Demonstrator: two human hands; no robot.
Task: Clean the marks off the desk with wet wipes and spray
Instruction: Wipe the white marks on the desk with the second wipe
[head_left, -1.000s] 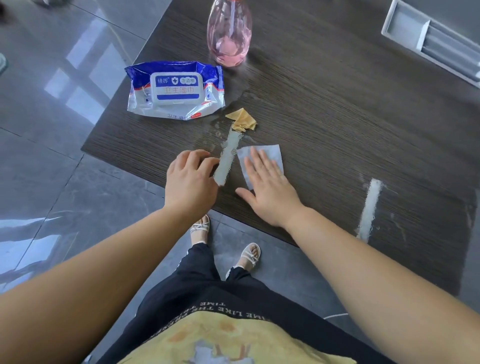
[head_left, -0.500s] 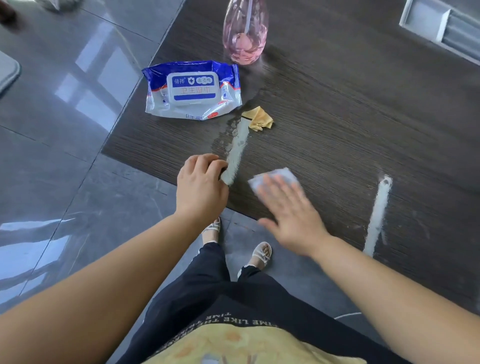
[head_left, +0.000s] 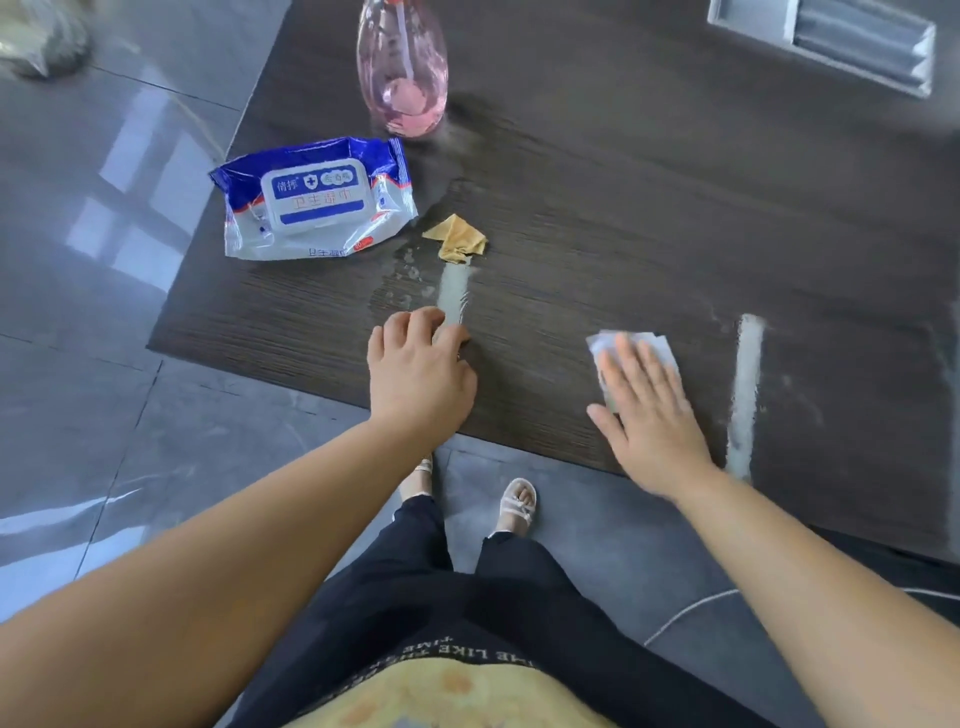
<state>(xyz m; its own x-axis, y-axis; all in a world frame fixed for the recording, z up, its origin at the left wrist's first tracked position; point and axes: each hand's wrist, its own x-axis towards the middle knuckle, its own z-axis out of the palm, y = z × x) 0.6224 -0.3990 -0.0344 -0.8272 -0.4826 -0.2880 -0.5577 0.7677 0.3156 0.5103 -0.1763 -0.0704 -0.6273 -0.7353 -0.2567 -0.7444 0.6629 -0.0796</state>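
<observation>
A dark wood-grain counter (head_left: 623, 182) is seen from above. The right hand (head_left: 649, 410) is laid flat on a white wet wipe (head_left: 597, 345), fingers straight and slightly spread, so that the wipe is pressed to the surface near the front edge. Just to the right of the wipe, a long pale mark (head_left: 745, 395) runs towards that edge. The left hand (head_left: 421, 364) is set at the near end of a second, shorter pale mark (head_left: 454, 293), its fingers curled with the tips on the counter; whether anything is pinched between them cannot be told. Droplets and a wet sheen are seen beside this mark. At its far end a crumpled yellow cloth (head_left: 457, 239) is lying. Further left, near the counter's side edge, a blue-and-white pack of wet wipes (head_left: 317, 200) is lying flat with its lid closed. Behind it a pink spray bottle (head_left: 402, 67) is standing upright. A grey recessed tray (head_left: 831, 36) is set into the far right of the counter.
</observation>
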